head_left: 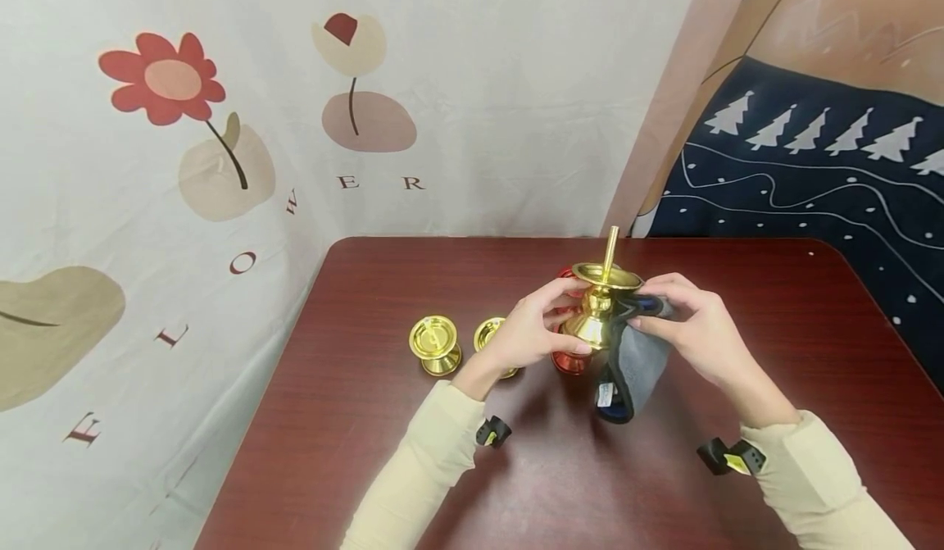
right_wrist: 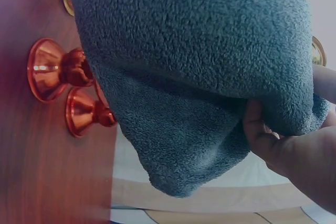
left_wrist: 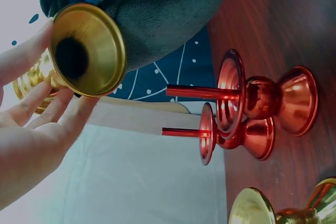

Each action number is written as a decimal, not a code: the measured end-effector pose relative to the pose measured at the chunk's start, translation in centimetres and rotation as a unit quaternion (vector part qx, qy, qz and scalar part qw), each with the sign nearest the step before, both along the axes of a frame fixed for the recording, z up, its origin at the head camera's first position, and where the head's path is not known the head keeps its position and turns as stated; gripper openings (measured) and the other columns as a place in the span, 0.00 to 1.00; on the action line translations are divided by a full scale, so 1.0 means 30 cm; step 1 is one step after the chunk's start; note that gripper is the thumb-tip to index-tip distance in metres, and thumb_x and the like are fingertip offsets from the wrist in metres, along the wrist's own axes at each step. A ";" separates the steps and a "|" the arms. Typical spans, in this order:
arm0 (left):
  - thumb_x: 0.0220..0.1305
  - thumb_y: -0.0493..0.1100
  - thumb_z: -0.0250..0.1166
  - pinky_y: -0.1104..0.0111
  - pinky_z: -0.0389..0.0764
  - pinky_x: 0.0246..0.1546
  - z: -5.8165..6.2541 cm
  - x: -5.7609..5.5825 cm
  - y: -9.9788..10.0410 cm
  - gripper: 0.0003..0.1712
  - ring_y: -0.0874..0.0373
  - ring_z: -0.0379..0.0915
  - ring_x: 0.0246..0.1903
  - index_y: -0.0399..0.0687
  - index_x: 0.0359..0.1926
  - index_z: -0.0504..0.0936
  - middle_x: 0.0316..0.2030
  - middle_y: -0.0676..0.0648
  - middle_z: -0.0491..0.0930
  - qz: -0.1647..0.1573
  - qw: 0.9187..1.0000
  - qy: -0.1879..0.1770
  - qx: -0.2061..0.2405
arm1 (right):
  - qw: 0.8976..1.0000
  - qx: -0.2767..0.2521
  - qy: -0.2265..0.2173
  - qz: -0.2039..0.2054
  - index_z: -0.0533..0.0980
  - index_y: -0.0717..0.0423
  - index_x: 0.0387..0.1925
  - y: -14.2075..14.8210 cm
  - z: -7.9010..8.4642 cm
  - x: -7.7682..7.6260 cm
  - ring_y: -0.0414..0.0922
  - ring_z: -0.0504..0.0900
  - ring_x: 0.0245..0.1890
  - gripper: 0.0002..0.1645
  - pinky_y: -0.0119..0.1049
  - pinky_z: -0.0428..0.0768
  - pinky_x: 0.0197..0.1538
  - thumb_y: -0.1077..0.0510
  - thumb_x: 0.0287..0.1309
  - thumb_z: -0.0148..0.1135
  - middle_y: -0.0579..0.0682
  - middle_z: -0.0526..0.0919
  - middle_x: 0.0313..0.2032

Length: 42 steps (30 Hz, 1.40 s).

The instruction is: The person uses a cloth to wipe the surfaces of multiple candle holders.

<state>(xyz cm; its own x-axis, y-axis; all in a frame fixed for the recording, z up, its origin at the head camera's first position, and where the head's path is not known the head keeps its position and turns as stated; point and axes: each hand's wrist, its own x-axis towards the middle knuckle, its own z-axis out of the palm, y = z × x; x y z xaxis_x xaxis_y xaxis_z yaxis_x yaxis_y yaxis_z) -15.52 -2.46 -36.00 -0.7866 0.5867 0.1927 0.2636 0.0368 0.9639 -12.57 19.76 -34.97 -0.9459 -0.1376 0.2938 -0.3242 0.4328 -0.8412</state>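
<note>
My left hand (head_left: 527,329) grips a gold candlestick (head_left: 596,316) above the table, fingers and thumb around its lower part. Its thin rod points up from the dish on top. In the left wrist view the hollow underside of that candlestick's base (left_wrist: 107,56) faces the camera. My right hand (head_left: 701,333) pinches a grey towel cloth (head_left: 645,357) with dark edging, held against the candlestick's right side. The cloth hangs down below it with a small white label. In the right wrist view the cloth (right_wrist: 194,40) hides most of the candlestick.
Two red candlesticks (left_wrist: 265,98) stand on the table behind the held one, largely hidden in the head view. To the left are two more gold candlesticks (head_left: 433,338), one partly covered by my left hand. Printed curtains hang behind the reddish-brown table (head_left: 413,279).
</note>
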 end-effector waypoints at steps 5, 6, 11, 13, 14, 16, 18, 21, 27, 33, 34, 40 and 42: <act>0.43 0.28 0.72 0.73 0.74 0.47 0.006 0.004 0.000 0.40 0.55 0.73 0.48 0.39 0.59 0.67 0.56 0.42 0.69 0.024 0.999 0.002 -0.021 | 1.000 0.007 0.015 0.002 0.79 0.61 0.41 -0.003 0.015 -0.001 0.36 0.71 0.43 0.19 0.20 0.70 0.43 0.68 0.42 0.70 0.46 0.76 0.40; 0.43 0.28 0.71 0.73 0.74 0.47 0.006 0.004 0.000 0.40 0.55 0.74 0.47 0.39 0.59 0.67 0.57 0.42 0.69 0.026 0.999 -0.002 -0.020 | 1.000 0.006 0.014 0.005 0.79 0.61 0.41 -0.002 0.017 0.001 0.36 0.71 0.43 0.19 0.20 0.69 0.44 0.68 0.43 0.70 0.46 0.76 0.41; 0.44 0.27 0.70 0.72 0.75 0.46 0.012 0.008 0.001 0.39 0.53 0.74 0.46 0.36 0.59 0.66 0.57 0.42 0.68 0.028 0.999 -0.032 -0.015 | 1.000 0.005 0.003 0.028 0.77 0.60 0.44 0.005 0.025 0.006 0.37 0.70 0.44 0.21 0.19 0.69 0.45 0.68 0.44 0.69 0.47 0.75 0.42; 0.44 0.26 0.70 0.71 0.75 0.46 0.014 0.008 0.001 0.38 0.52 0.74 0.47 0.35 0.59 0.66 0.57 0.41 0.68 0.028 0.999 -0.042 -0.016 | 0.999 0.011 0.003 0.032 0.77 0.59 0.45 0.006 0.026 0.005 0.37 0.70 0.44 0.21 0.19 0.70 0.46 0.67 0.44 0.69 0.46 0.75 0.42; 0.45 0.26 0.70 0.71 0.75 0.46 0.017 0.009 0.000 0.37 0.52 0.74 0.47 0.34 0.58 0.66 0.57 0.40 0.68 0.028 0.998 -0.045 -0.017 | 0.999 0.014 0.005 0.033 0.77 0.59 0.45 0.006 0.026 0.004 0.37 0.70 0.43 0.21 0.19 0.69 0.46 0.67 0.44 0.69 0.46 0.75 0.42; 0.45 0.27 0.69 0.71 0.74 0.47 0.020 0.011 -0.001 0.37 0.51 0.74 0.48 0.33 0.58 0.66 0.57 0.39 0.68 0.027 0.998 -0.049 -0.019 | 0.999 0.019 0.010 0.032 0.77 0.59 0.44 0.005 0.026 0.002 0.36 0.71 0.43 0.21 0.19 0.69 0.46 0.68 0.44 0.69 0.46 0.75 0.41; 0.46 0.27 0.69 0.71 0.74 0.47 0.022 0.010 -0.003 0.37 0.51 0.74 0.48 0.33 0.59 0.66 0.57 0.39 0.68 0.025 0.998 -0.051 -0.020 | 0.999 0.019 0.018 0.033 0.78 0.59 0.44 0.002 0.024 -0.001 0.36 0.71 0.42 0.21 0.19 0.69 0.46 0.69 0.43 0.69 0.46 0.75 0.41; 0.47 0.26 0.68 0.71 0.74 0.48 0.027 0.012 -0.003 0.37 0.51 0.73 0.49 0.33 0.59 0.65 0.58 0.39 0.67 0.022 0.998 -0.059 -0.014 | 0.999 0.018 0.029 0.031 0.78 0.60 0.43 -0.004 0.024 -0.003 0.36 0.71 0.42 0.21 0.18 0.69 0.46 0.70 0.43 0.69 0.47 0.76 0.40; 0.43 0.27 0.71 0.72 0.74 0.48 0.027 0.016 0.004 0.38 0.55 0.74 0.46 0.37 0.58 0.67 0.54 0.41 0.70 0.041 0.997 -0.063 -0.011 | 0.998 0.035 0.052 0.016 0.79 0.61 0.41 -0.018 0.032 -0.003 0.35 0.71 0.41 0.20 0.19 0.70 0.44 0.72 0.41 0.69 0.47 0.75 0.39; 0.43 0.29 0.72 0.73 0.74 0.46 0.034 0.018 0.006 0.36 0.55 0.75 0.43 0.37 0.56 0.69 0.45 0.39 0.75 0.063 0.997 -0.027 -0.038 | 0.996 0.039 0.075 0.020 0.79 0.63 0.40 -0.034 0.048 0.006 0.35 0.71 0.40 0.19 0.17 0.70 0.45 0.74 0.40 0.68 0.50 0.74 0.39; 0.43 0.29 0.72 0.73 0.74 0.46 0.037 0.019 0.005 0.35 0.55 0.76 0.43 0.37 0.55 0.69 0.44 0.39 0.76 0.065 0.997 -0.025 -0.040 | 0.996 0.040 0.077 0.020 0.79 0.63 0.40 -0.036 0.052 0.007 0.35 0.71 0.40 0.19 0.17 0.70 0.45 0.74 0.40 0.68 0.50 0.74 0.39; 0.44 0.28 0.70 0.71 0.75 0.46 0.048 0.017 0.003 0.35 0.54 0.76 0.41 0.34 0.56 0.68 0.42 0.37 0.75 0.051 0.998 -0.037 -0.026 | 0.997 0.047 0.065 0.022 0.79 0.61 0.41 -0.029 0.061 0.004 0.36 0.71 0.40 0.20 0.17 0.70 0.45 0.73 0.41 0.68 0.48 0.73 0.40; 0.45 0.27 0.69 0.71 0.75 0.47 0.050 0.017 -0.001 0.35 0.54 0.75 0.41 0.33 0.56 0.67 0.42 0.36 0.75 0.040 0.998 -0.051 -0.012 | 0.997 0.036 0.055 0.029 0.78 0.61 0.42 -0.020 0.056 0.000 0.36 0.71 0.41 0.21 0.18 0.70 0.45 0.73 0.42 0.68 0.48 0.74 0.41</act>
